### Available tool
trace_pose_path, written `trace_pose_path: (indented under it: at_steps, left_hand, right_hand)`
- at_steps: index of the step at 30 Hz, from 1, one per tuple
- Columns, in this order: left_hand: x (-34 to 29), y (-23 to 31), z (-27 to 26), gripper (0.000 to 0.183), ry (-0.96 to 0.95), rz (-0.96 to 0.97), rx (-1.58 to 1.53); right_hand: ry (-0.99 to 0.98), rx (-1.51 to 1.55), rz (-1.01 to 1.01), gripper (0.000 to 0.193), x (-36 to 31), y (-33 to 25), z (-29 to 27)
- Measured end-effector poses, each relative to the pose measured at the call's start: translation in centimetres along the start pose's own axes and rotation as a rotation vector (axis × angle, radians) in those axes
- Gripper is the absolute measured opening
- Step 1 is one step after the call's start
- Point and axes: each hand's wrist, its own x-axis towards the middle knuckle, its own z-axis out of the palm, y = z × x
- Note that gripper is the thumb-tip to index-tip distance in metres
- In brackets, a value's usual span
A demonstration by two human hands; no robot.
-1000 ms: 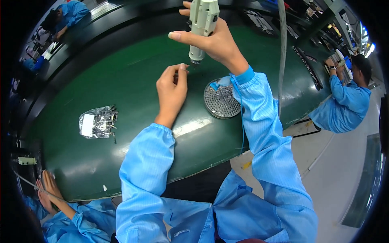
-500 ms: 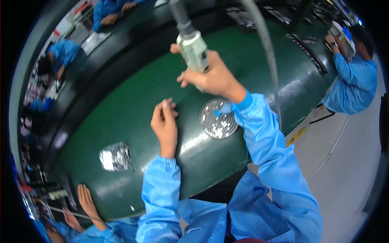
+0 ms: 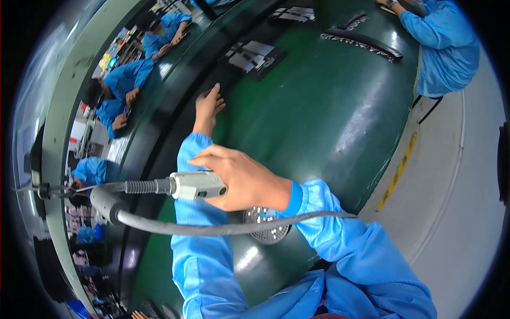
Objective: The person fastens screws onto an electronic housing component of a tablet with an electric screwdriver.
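My right hand (image 3: 244, 178) is wrapped round a pale grey electric screwdriver (image 3: 196, 185), which lies almost level across my left sleeve. A ribbed spring sleeve (image 3: 146, 186) joins its end to the cord. Farther ahead over the table, my left hand (image 3: 208, 109) is closed, thumb against curled fingers; whatever they pinch is too small to make out. Below my right hand, a round tray full of small shiny holes (image 3: 268, 234) rests on the green table, partly covered by the hand and the grey cable (image 3: 212, 229).
On the green table (image 3: 308, 127), long black toothed strips (image 3: 366, 43) lie at the far right. A dark tray of pale flat parts (image 3: 252, 56) stands at the far edge. Co-workers in blue sit across the line and a person (image 3: 443, 37) at the right. A metal post (image 3: 56, 133) rises at left.
My view has swung. The screwdriver has turned from upright to nearly level and come down over my left forearm, still in my right hand. My left hand has reached farther ahead.
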Motion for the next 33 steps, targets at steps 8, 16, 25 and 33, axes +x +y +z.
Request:
trace_pose_path:
  at_steps: [8,16,25,33]
  left_hand:
    - [7.8,2.8,11.4,0.06,-0.221,0.144,-0.097]
    - [9.6,5.4,15.3,0.059,-0.17,0.29,-0.263]
    - [-11.0,3.4,-7.4,0.043,0.028,0.326,-0.219]
    - [-45.0,-7.4,-14.7,0.039,0.615,-0.084,-0.108]
  right_hand:
    - [0.204,-0.292,0.135,0.074,0.3,-1.1,-5.1]
    - [0.204,-0.222,0.16,0.069,-0.8,-1.2,-6.0]
    - [0.21,-0.227,-0.053,0.033,0.6,2.4,-4.6]
    - [0.064,0.08,0.305,0.037,-0.4,0.1,-0.2]
